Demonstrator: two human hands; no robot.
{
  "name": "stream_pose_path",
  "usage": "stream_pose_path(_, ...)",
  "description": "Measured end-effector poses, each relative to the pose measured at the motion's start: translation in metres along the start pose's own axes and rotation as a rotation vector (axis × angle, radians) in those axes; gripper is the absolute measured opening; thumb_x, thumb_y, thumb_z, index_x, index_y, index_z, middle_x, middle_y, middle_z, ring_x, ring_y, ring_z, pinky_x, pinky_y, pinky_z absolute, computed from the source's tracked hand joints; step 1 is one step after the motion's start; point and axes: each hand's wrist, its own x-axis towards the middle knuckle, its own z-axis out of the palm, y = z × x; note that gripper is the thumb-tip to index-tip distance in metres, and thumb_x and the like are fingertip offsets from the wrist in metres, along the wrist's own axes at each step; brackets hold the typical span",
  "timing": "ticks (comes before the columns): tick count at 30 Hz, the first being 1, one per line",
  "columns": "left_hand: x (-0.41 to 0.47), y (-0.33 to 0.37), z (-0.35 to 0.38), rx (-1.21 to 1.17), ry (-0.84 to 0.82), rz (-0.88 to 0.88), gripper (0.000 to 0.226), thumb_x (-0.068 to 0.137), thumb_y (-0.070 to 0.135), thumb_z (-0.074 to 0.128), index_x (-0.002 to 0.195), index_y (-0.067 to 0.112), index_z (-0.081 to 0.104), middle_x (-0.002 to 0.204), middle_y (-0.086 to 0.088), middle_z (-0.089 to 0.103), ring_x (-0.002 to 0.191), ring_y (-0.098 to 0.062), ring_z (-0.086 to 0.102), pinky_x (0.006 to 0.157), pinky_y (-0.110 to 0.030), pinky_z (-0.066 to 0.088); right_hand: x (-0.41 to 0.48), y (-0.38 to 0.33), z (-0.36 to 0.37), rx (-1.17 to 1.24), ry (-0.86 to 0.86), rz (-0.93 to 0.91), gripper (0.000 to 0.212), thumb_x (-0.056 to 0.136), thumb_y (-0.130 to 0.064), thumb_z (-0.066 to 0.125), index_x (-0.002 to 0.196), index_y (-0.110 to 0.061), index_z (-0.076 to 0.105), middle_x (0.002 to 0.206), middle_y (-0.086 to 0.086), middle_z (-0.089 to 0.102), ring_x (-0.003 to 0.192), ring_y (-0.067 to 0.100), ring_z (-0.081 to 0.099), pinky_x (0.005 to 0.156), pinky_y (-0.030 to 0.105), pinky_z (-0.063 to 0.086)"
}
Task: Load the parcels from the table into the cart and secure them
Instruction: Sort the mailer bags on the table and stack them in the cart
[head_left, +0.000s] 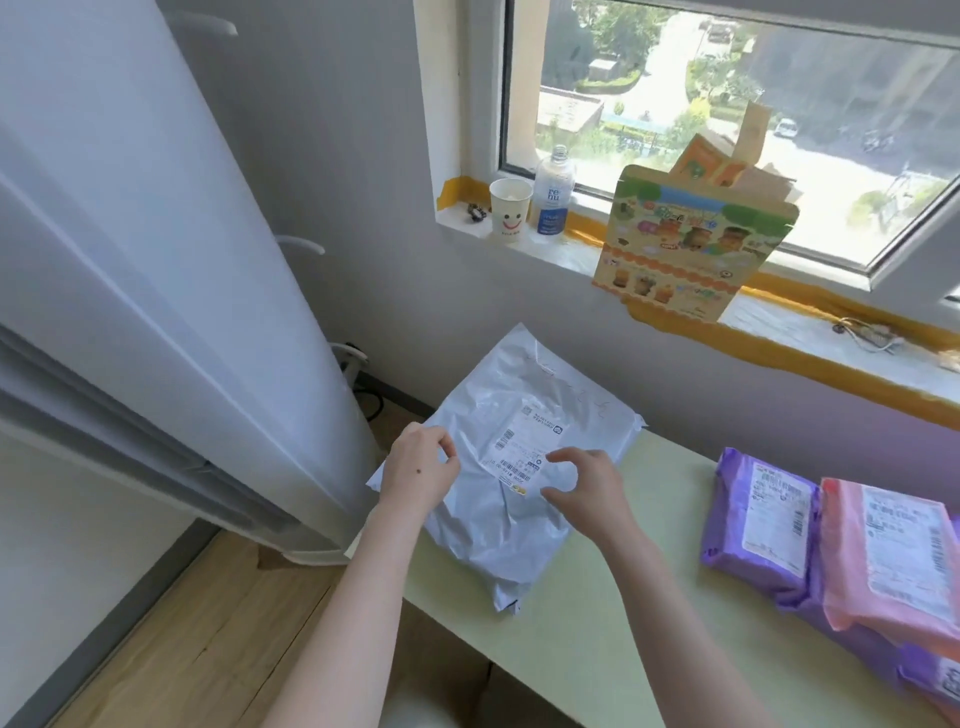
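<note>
Grey crinkled poly mailer (498, 535) w/ white label (524, 447) lay at bench (597, 649) left end, its far corner past the edge; bare wood floor (208, 623) to the left. Purple parcel (753, 519) and pink parcel (883, 561) sat well apart at right. Left grip (418, 467) was curled at mailer's left edge, hold unclear. Right grip (587, 486) was released, arched over the label.

Pink parcel (893, 561), 4 o'clock: cut by right edge | purple parcel (753, 525) beside it: partly under pink | shipping label (524, 452) on grey parcel (498, 540): print too small | left hand (418, 470) at its 9 o'clock edge: grip unclear
</note>
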Motion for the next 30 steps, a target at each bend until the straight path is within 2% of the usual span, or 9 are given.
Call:
stream_pose_path(4, 0.039, -0.007, 0.006, 0.016, -0.05, 0.046, 0.006, 0.089, 0.013, 0.057, 0.089, 0.014, 0.062, 0.115, -0.004, 0.053, 0.087, -0.017, 0.051, 0.067, -0.028, 0.045, 0.006, 0.009, 0.014, 0.007, 0.041, 0.126, 0.053, 0.078, -0.017, 0.072, 0.127, -0.025, 0.055, 0.138, 0.006, 0.035, 0.121, 0.033, 0.043, 0.102, 0.03, 0.033)
stream_pose_path(7, 0.066, -0.008, 0.008, -0.023, -0.157, 0.085, 0.022, 0.089, 0.012, 0.058, 0.11, 0.016, 0.062, 0.127, -0.006, 0.051, 0.108, -0.02, 0.052, 0.081, -0.028, 0.043, 0.006, 0.01, 0.021, 0.088, 0.109, 0.198, 0.06, 0.076, -0.013, 0.073, 0.131, -0.021, 0.05, 0.143, 0.005, 0.031, 0.117, 0.029, 0.05, 0.1, 0.035, 0.041)
stream_pose_path(9, 0.079, -0.009, 0.009, -0.037, -0.241, 0.111, 0.041, 0.089, 0.01, 0.058, 0.129, 0.017, 0.053, 0.133, -0.008, 0.048, 0.119, -0.023, 0.047, 0.086, -0.025, 0.037, 0.004, 0.007, 0.025, 0.165, 0.178, 0.266, 0.068, 0.077, -0.01, 0.073, 0.138, -0.017, 0.042, 0.143, 0.006, 0.028, 0.113, 0.021, 0.049, 0.094, 0.026, 0.04)
stream_pose_path(12, 0.092, -0.01, 0.01, -0.025, -0.331, 0.129, 0.056, 0.09, 0.01, 0.055, 0.143, 0.019, 0.038, 0.133, -0.013, 0.048, 0.122, -0.027, 0.044, 0.09, -0.029, 0.038, 0.002, 0.001, 0.033, 0.278, 0.276, 0.384, 0.083, 0.079, -0.006, 0.073, 0.147, -0.014, 0.026, 0.143, 0.01, 0.021, 0.1, 0.015, 0.04, 0.087, 0.018, 0.033)
stream_pose_path(16, 0.106, -0.018, 0.011, -0.014, -0.373, 0.138, 0.063, 0.089, 0.013, 0.059, 0.146, 0.017, 0.032, 0.129, -0.013, 0.053, 0.121, -0.031, 0.046, 0.096, -0.035, 0.039, 0.003, -0.003, 0.039, 0.369, 0.383, 0.542, 0.091, 0.08, -0.008, 0.072, 0.151, -0.009, 0.015, 0.141, 0.019, 0.036, 0.12, 0.032, 0.047, 0.095, 0.028, 0.037)
stream_pose_path(18, 0.113, -0.022, 0.012, -0.085, -0.381, 0.116, 0.058, 0.089, 0.013, 0.058, 0.143, 0.015, 0.036, 0.121, -0.01, 0.058, 0.107, -0.027, 0.053, 0.088, -0.035, 0.045, 0.003, -0.002, 0.04, 0.376, 0.402, 0.602, 0.082, 0.082, -0.01, 0.07, 0.149, -0.006, 0.023, 0.131, 0.018, 0.053, 0.122, 0.033, 0.05, 0.096, 0.033, 0.039)
stream_pose_path(22, 0.123, -0.024, 0.01, -0.169, -0.437, 0.05, 0.055, 0.093, 0.011, 0.056, 0.143, 0.01, 0.033, 0.12, -0.011, 0.057, 0.092, -0.017, 0.046, 0.076, -0.027, 0.036, -0.005, -0.005, 0.045, 0.417, 0.489, 0.642, 0.045, 0.084, -0.007, 0.067, 0.127, -0.005, 0.054, 0.11, 0.013, 0.069, 0.108, 0.029, 0.061, 0.08, 0.028, 0.041)
stream_pose_path(27, 0.132, -0.03, 0.009, -0.19, -0.493, -0.014, 0.056, 0.089, 0.014, 0.061, 0.141, 0.006, 0.04, 0.125, -0.013, 0.058, 0.114, -0.027, 0.054, 0.092, -0.032, 0.043, -0.019, -0.012, 0.054, 0.428, 0.611, 0.628, 0.027, 0.082, -0.002, 0.064, 0.109, -0.007, 0.066, 0.098, 0.009, 0.072, 0.086, 0.022, 0.062, 0.071, 0.025, 0.038)
stream_pose_path(30, 0.132, -0.032, 0.01, -0.246, -0.526, -0.06, 0.056, 0.086, 0.022, 0.068, 0.136, 0.008, 0.048, 0.125, -0.012, 0.059, 0.113, -0.029, 0.056, 0.1, -0.042, 0.046, -0.03, -0.015, 0.057, 0.461, 0.672, 0.624, 0.022, 0.082, -0.002, 0.064, 0.103, -0.009, 0.068, 0.085, 0.005, 0.069, 0.079, 0.018, 0.06, 0.069, 0.024, 0.038)
